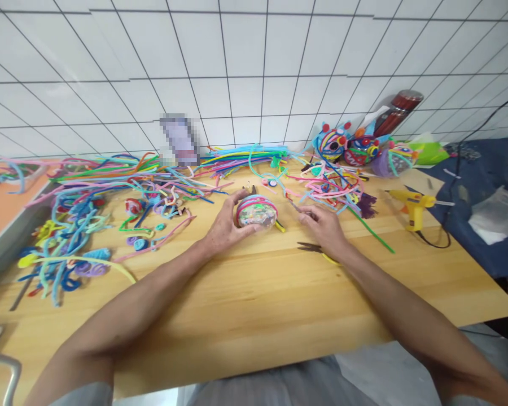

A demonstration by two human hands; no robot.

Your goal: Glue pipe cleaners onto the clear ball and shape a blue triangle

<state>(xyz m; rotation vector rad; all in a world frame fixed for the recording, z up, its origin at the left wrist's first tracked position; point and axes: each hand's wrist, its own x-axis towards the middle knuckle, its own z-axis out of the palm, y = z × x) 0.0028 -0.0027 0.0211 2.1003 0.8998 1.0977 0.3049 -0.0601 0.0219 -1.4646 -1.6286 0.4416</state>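
Observation:
My left hand (228, 223) is curled around a clear round ball (258, 217) banded with pink and blue pipe cleaners. The ball sits just above or on the wooden table; which one I cannot tell. My right hand (324, 225) pinches a thin metal tool (295, 206), perhaps tweezers, pointing toward the ball but apart from it. A small red bit shows near its tip. Behind and under the ball, dark jaws and a yellow handle (280, 226) of one tool stick out. Dark-jawed pliers (310, 247) with a yellow handle lie by my right wrist.
Pipe cleaners (245, 160) line the wall, with curled pieces (76, 248) at left and more (332, 189) at right. Decorated balls (332, 142), a red flask (400, 110) and a phone (180, 140) stand behind. A yellow glue gun (415, 208) with a cord is at right.

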